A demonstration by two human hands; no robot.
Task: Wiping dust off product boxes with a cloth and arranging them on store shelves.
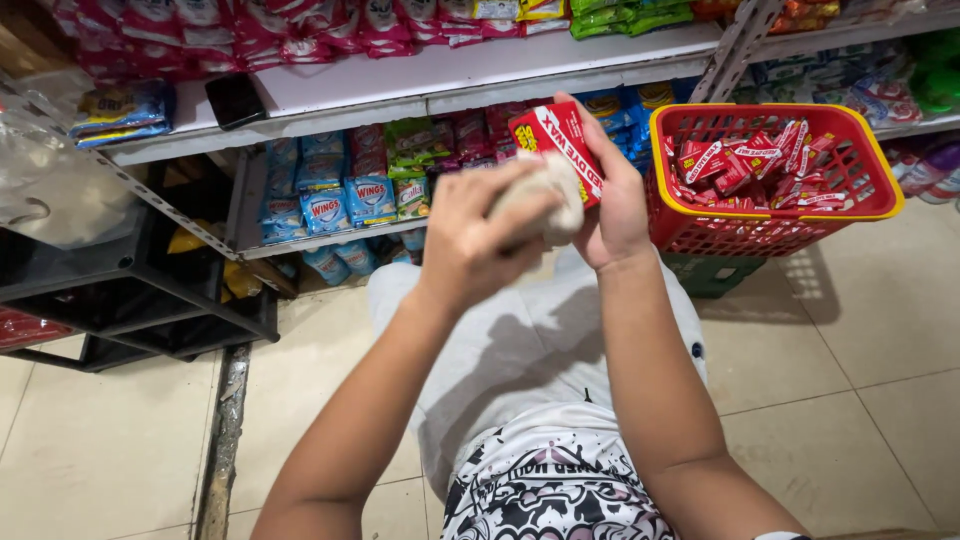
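Observation:
My right hand [615,205] holds a small red box [555,140] with white print, tilted, in front of the shelves. My left hand [475,240] grips a crumpled off-white cloth [545,195] and presses it against the lower face of the box. Just right of the hands stands a red plastic basket [880,160] with a yellow rim, filled with several more red boxes [755,170] of the same kind. My legs in light grey trousers are below the hands.
White metal shelves [480,70] carry red, blue and green sachets and packets. A dark phone [236,100] lies on the upper shelf at left. A black crate frame [130,300] sits at lower left. A green crate [710,275] is under the basket. Beige tiled floor.

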